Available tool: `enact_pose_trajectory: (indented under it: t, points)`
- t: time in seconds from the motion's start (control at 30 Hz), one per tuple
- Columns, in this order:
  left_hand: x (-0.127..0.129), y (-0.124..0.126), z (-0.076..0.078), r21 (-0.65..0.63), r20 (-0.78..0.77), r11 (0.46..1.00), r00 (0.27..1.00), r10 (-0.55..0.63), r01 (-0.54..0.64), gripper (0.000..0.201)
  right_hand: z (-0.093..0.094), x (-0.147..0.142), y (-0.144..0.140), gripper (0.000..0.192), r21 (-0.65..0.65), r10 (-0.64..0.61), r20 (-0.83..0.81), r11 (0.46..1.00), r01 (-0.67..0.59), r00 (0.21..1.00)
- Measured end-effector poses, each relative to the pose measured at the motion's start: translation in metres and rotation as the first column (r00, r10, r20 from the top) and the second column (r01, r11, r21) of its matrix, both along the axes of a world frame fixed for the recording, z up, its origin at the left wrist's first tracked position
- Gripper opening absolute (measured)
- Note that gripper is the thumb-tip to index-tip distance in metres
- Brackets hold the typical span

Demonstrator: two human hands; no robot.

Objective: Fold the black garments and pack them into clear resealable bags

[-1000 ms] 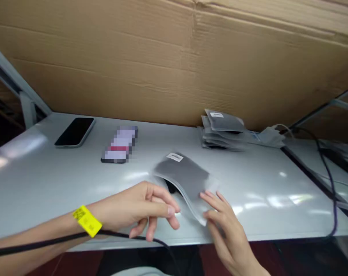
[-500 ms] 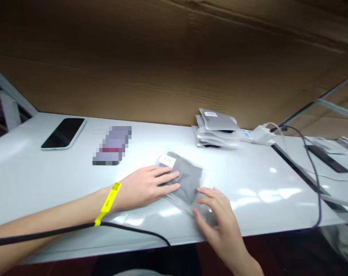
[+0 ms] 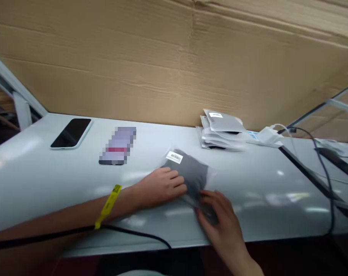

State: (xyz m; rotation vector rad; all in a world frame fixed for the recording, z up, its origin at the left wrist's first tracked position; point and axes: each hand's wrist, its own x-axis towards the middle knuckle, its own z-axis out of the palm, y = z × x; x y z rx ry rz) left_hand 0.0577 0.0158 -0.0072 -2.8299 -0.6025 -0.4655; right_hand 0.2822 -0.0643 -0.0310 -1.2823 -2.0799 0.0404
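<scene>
A clear plastic pouch with grey contents and a white barcode label [image 3: 188, 170] lies on the white table [image 3: 61, 180], near its front edge. My left hand [image 3: 162, 186] rests flat on the pouch's left side, fingers pressing down. My right hand [image 3: 220, 218] presses on the pouch's near right corner with its fingertips. A yellow band [image 3: 108, 205] circles my left wrist.
A stack of similar grey pouches [image 3: 222, 130] sits at the back by the cardboard wall [image 3: 174, 57]. A black phone [image 3: 71, 132] and a blurred flat item [image 3: 117, 145] lie at the left. Black cables [image 3: 323, 165] cross the right side, and one cable [image 3: 127, 232] runs under my left arm.
The pouch was raised and curved off the table a second ago; it now lies flat. My left hand moved forward onto it, and my right hand shifted onto its near corner.
</scene>
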Motion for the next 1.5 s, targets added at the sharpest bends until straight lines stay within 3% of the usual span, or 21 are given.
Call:
enact_pose_trajectory:
  t: [0.23, 0.4, 0.57, 0.7, 0.87, 1.13, 1.27, 1.37, 1.5]
  points:
    - [0.001, 0.002, -0.005, -0.044, -0.026, 0.995, 0.996, 0.090, -0.091, 0.018, -0.004, 0.003, -0.001, 0.014, 0.045, -0.092, -0.061, 0.995, 0.094, 0.994]
    - [-0.001, 0.028, -0.006, -0.057, -0.070, 0.971, 0.972, 0.226, -0.230, 0.022, -0.005, 0.003, -0.003, 0.015, 0.051, -0.133, -0.119, 0.989, 0.140, 0.984]
    - [-0.002, 0.066, -0.007, -0.095, -0.097, 0.905, 0.909, 0.405, -0.414, 0.027, -0.003, 0.003, -0.003, 0.009, 0.089, -0.114, -0.132, 0.988, 0.127, 0.985]
    - [-0.006, 0.080, -0.006, -0.127, -0.107, 0.840, 0.849, 0.518, -0.528, 0.029, -0.002, 0.005, -0.003, 0.012, 0.075, -0.119, -0.146, 0.989, 0.131, 0.982]
    - [-0.014, 0.092, -0.004, -0.160, -0.099, 0.805, 0.820, 0.563, -0.572, 0.029, 0.000, 0.004, -0.003, 0.012, 0.067, -0.117, -0.160, 0.989, 0.129, 0.980]
    - [-0.015, 0.112, 0.000, -0.209, -0.033, 0.797, 0.818, 0.574, -0.567, 0.023, 0.001, 0.004, -0.002, 0.013, 0.048, -0.134, -0.180, 0.988, 0.145, 0.974]
    - [-0.014, 0.114, 0.001, -0.236, 0.028, 0.792, 0.811, 0.584, -0.562, 0.018, 0.025, 0.026, 0.034, 0.012, 0.098, -0.187, -0.157, 0.974, 0.204, 0.970]
    - [-0.014, 0.110, 0.001, -0.268, 0.081, 0.811, 0.827, 0.556, -0.520, 0.012, 0.051, 0.055, 0.088, 0.014, 0.235, -0.259, -0.153, 0.928, 0.289, 0.954]
    - [-0.015, 0.083, 0.005, -0.299, 0.166, 0.846, 0.849, 0.502, -0.441, 0.020, 0.069, 0.091, 0.158, 0.031, 0.197, -0.384, -0.015, 0.904, 0.379, 0.923]
